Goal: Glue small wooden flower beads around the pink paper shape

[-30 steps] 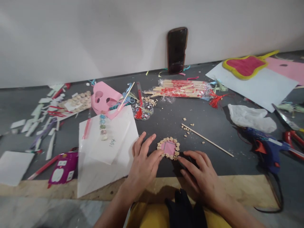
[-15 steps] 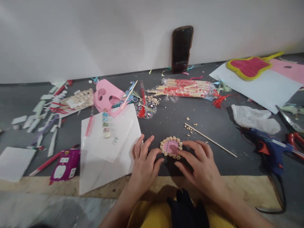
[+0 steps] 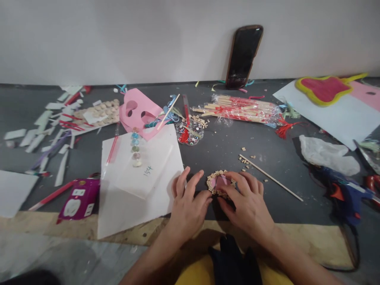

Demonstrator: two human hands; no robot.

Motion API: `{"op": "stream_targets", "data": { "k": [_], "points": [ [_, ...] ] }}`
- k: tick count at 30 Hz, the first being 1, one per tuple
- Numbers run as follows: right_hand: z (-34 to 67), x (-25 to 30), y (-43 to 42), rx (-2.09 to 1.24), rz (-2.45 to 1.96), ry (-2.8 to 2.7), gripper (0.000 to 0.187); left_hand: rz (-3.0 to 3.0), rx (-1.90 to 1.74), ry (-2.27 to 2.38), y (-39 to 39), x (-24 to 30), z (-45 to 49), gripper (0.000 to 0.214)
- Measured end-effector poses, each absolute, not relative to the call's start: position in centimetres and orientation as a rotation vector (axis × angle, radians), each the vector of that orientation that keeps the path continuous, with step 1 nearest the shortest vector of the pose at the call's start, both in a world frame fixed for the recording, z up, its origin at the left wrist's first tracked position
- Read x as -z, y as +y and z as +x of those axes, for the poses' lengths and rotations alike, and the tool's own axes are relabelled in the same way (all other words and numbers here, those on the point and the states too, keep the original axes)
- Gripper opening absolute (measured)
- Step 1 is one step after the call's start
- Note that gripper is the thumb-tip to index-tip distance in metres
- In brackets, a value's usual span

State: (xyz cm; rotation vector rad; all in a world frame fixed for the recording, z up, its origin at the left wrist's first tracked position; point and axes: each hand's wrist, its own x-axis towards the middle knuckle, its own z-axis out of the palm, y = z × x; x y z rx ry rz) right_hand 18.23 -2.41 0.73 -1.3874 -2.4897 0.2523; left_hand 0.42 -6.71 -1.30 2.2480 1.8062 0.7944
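A small round pink piece ringed with pale wooden beads (image 3: 219, 180) lies on the dark table near the front edge. My right hand (image 3: 248, 204) covers its right and near side, fingers curled onto the bead ring. My left hand (image 3: 190, 202) lies flat just to its left, fingers spread, the thumb tip close to the ring's lower left edge. A thin wooden stick (image 3: 270, 177) and a few loose beads (image 3: 247, 155) lie just behind and to the right of my right hand.
White paper sheets (image 3: 139, 178) lie left of my hands, a purple card (image 3: 78, 198) beyond them. Behind: pink cut-out (image 3: 139, 113), googly eyes (image 3: 190, 132), bagged sticks (image 3: 240, 109), a phone (image 3: 244, 55) against the wall. Right: blue glue gun (image 3: 344, 190), crumpled white plastic (image 3: 326, 154).
My right hand moved forward from the near side of the beaded piece onto it, covering its right half. The left hand stayed beside it. The camera view shifted a little left.
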Motion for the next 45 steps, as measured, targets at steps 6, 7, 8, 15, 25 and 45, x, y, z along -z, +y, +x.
{"op": "stream_targets", "data": {
  "k": [6, 7, 8, 15, 25, 45],
  "points": [
    [18.19, -0.56, -2.54, -0.26, -1.387, -2.505, 0.017, 2.269, -0.828, 1.808, -6.76, 1.49, 0.38, 0.009],
    [18.18, -0.52, -2.54, -0.26, -1.384, -2.506, 0.017, 2.271, -0.834, 1.806, -6.74, 1.55, 0.38, 0.009],
    [18.18, -0.49, -2.54, -0.261, -1.381, -2.505, 0.018, 2.274, -0.838, 1.804, -6.71, 1.6, 0.38, 0.01],
    [18.1, -0.45, -2.63, -0.278, -1.361, -2.513, 0.018, 2.281, -0.796, 1.828, -6.67, 1.49, 0.33, 0.01],
    [18.31, -0.39, -2.92, -0.325, -1.355, -2.482, 0.019, 2.28, -0.795, 1.822, -6.7, 1.44, 0.33, 0.01],
    [18.42, -0.63, -2.94, -0.453, -1.294, -2.355, 0.014, 2.312, -0.795, 1.837, -6.61, 1.42, 0.41, 0.011]
  ]
}}
